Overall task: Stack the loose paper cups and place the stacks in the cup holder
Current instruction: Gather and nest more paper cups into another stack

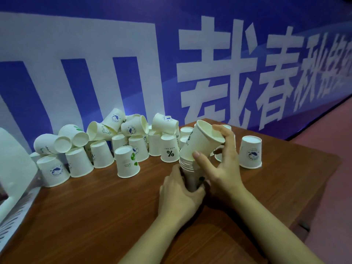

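A stack of white paper cups (187, 164) stands tilted, mouths up, in the middle of the wooden table (99, 206). My left hand (179, 195) is wrapped around the stack's lower part. My right hand (222, 159) grips the topmost cup (202, 143), thumb on its side and fingers over its rim, as it sits partly in the stack. Several loose cups (125, 161) lie upside down or on their sides in a heap along the wall behind. One more inverted cup (250, 152) stands alone to the right.
A white perforated object (15, 180), possibly the cup holder, leans at the table's left edge. A blue wall banner (190, 63) with large white characters runs right behind the cups. The table's right edge drops to a reddish floor (327, 187).
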`<state>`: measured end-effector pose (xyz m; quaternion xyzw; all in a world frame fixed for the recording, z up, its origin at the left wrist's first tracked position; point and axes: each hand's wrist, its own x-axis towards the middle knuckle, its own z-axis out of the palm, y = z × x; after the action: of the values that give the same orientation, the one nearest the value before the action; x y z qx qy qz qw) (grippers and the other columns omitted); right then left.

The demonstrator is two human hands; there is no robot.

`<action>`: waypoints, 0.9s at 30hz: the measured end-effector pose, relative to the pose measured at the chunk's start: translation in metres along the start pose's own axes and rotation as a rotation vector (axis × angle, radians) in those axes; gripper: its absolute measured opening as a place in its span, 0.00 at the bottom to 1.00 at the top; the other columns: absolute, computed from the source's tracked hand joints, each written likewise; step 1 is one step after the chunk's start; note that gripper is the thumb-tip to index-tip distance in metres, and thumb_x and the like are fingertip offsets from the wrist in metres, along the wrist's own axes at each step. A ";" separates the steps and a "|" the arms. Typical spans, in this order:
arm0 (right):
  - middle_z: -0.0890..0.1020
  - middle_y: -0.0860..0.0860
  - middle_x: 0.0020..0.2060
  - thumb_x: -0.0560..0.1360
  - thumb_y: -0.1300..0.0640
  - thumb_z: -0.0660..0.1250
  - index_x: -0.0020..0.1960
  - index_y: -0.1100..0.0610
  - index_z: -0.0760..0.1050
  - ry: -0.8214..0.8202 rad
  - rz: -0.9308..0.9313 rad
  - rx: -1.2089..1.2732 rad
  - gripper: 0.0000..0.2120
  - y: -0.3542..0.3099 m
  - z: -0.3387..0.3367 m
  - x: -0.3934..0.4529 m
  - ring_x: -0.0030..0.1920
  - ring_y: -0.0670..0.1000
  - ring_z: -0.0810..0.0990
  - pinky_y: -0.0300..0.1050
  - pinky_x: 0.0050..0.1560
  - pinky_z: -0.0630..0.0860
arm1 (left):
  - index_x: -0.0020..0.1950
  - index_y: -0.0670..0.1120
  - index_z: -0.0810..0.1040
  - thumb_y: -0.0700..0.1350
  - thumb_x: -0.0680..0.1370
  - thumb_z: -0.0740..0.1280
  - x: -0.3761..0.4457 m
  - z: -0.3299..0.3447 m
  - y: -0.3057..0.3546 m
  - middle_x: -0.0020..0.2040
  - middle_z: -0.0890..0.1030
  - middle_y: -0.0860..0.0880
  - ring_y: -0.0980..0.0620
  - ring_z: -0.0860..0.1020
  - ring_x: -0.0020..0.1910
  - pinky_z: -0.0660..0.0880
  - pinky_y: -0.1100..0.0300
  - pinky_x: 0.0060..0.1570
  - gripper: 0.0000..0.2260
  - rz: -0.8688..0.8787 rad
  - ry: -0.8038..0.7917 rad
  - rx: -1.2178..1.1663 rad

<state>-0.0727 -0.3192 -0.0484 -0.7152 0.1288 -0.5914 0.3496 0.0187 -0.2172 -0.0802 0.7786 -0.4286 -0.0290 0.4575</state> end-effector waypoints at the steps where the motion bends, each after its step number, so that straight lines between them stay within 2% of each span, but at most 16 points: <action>1: 0.75 0.37 0.61 0.69 0.43 0.75 0.71 0.50 0.67 0.015 0.011 0.012 0.35 -0.001 0.000 0.000 0.64 0.47 0.76 0.42 0.61 0.74 | 0.62 0.57 0.73 0.70 0.64 0.67 0.000 0.000 0.000 0.56 0.84 0.54 0.47 0.81 0.59 0.78 0.44 0.59 0.31 -0.005 0.001 -0.022; 5: 0.75 0.36 0.61 0.71 0.46 0.77 0.69 0.50 0.68 0.100 -0.010 0.002 0.31 -0.001 0.001 0.001 0.64 0.49 0.76 0.52 0.61 0.77 | 0.60 0.56 0.74 0.67 0.66 0.67 -0.003 -0.001 0.001 0.53 0.84 0.54 0.48 0.82 0.56 0.78 0.46 0.57 0.27 -0.008 -0.021 -0.013; 8: 0.76 0.39 0.63 0.72 0.44 0.74 0.70 0.47 0.70 0.013 0.017 -0.061 0.29 0.003 0.000 0.002 0.66 0.49 0.75 0.58 0.64 0.75 | 0.56 0.54 0.73 0.66 0.67 0.67 -0.002 -0.002 0.002 0.49 0.83 0.55 0.48 0.82 0.53 0.77 0.47 0.56 0.24 0.002 -0.063 0.062; 10: 0.75 0.42 0.67 0.72 0.41 0.71 0.73 0.44 0.68 -0.053 0.045 -0.062 0.32 0.004 0.002 0.001 0.69 0.49 0.74 0.59 0.67 0.73 | 0.55 0.54 0.73 0.64 0.66 0.67 -0.001 -0.003 0.003 0.46 0.83 0.56 0.49 0.81 0.52 0.77 0.47 0.56 0.22 -0.004 -0.072 0.071; 13: 0.73 0.43 0.70 0.73 0.37 0.67 0.77 0.44 0.64 -0.083 0.061 -0.046 0.35 0.004 0.004 -0.001 0.71 0.48 0.71 0.56 0.71 0.70 | 0.56 0.54 0.74 0.67 0.65 0.64 -0.001 -0.003 0.004 0.50 0.84 0.55 0.48 0.81 0.55 0.76 0.48 0.58 0.25 -0.011 -0.084 0.078; 15: 0.72 0.43 0.68 0.75 0.37 0.62 0.77 0.47 0.65 -0.065 0.042 -0.074 0.33 0.002 0.003 -0.001 0.70 0.47 0.71 0.53 0.71 0.70 | 0.56 0.54 0.74 0.65 0.65 0.65 -0.002 -0.003 0.004 0.50 0.84 0.54 0.47 0.82 0.55 0.77 0.48 0.58 0.24 -0.020 -0.072 0.078; 17: 0.73 0.43 0.65 0.78 0.39 0.58 0.74 0.49 0.70 -0.048 0.011 -0.116 0.27 0.003 0.002 -0.001 0.69 0.46 0.71 0.52 0.69 0.70 | 0.56 0.54 0.74 0.64 0.66 0.67 -0.003 -0.003 0.005 0.50 0.85 0.53 0.46 0.82 0.55 0.77 0.47 0.58 0.23 -0.029 -0.047 0.064; 19: 0.73 0.43 0.63 0.80 0.40 0.55 0.67 0.47 0.77 -0.043 0.020 -0.156 0.22 0.005 0.003 -0.001 0.69 0.44 0.69 0.51 0.70 0.69 | 0.57 0.53 0.74 0.64 0.68 0.67 -0.004 -0.003 0.006 0.52 0.85 0.52 0.45 0.82 0.55 0.77 0.46 0.57 0.22 -0.038 -0.027 0.065; 22: 0.74 0.42 0.66 0.80 0.40 0.54 0.59 0.44 0.83 -0.060 0.023 -0.275 0.21 0.007 0.005 -0.002 0.71 0.42 0.63 0.42 0.71 0.60 | 0.56 0.54 0.74 0.63 0.69 0.68 -0.004 -0.006 0.007 0.52 0.84 0.52 0.44 0.82 0.55 0.77 0.46 0.58 0.21 -0.073 -0.016 0.054; 23: 0.73 0.41 0.67 0.79 0.40 0.54 0.59 0.44 0.83 -0.072 0.020 -0.303 0.22 0.006 0.006 -0.002 0.72 0.42 0.61 0.41 0.71 0.57 | 0.57 0.54 0.73 0.63 0.68 0.67 -0.003 -0.007 0.006 0.52 0.84 0.52 0.44 0.82 0.55 0.77 0.45 0.58 0.22 -0.080 -0.015 0.046; 25: 0.71 0.39 0.70 0.79 0.39 0.52 0.65 0.41 0.80 -0.117 0.037 -0.324 0.24 0.004 0.005 -0.003 0.73 0.42 0.58 0.45 0.72 0.53 | 0.58 0.54 0.74 0.64 0.67 0.66 -0.003 -0.007 0.006 0.51 0.84 0.52 0.44 0.82 0.55 0.77 0.45 0.58 0.24 -0.080 -0.018 0.048; 27: 0.70 0.40 0.70 0.78 0.38 0.51 0.70 0.42 0.76 -0.094 0.063 -0.309 0.25 0.003 0.001 -0.001 0.73 0.44 0.60 0.49 0.73 0.55 | 0.59 0.53 0.74 0.66 0.68 0.67 -0.003 -0.006 0.006 0.53 0.85 0.51 0.44 0.82 0.56 0.77 0.45 0.59 0.25 -0.074 -0.017 0.068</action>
<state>-0.0714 -0.3200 -0.0514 -0.7830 0.2242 -0.5190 0.2596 0.0155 -0.2121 -0.0732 0.8088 -0.4041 -0.0381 0.4257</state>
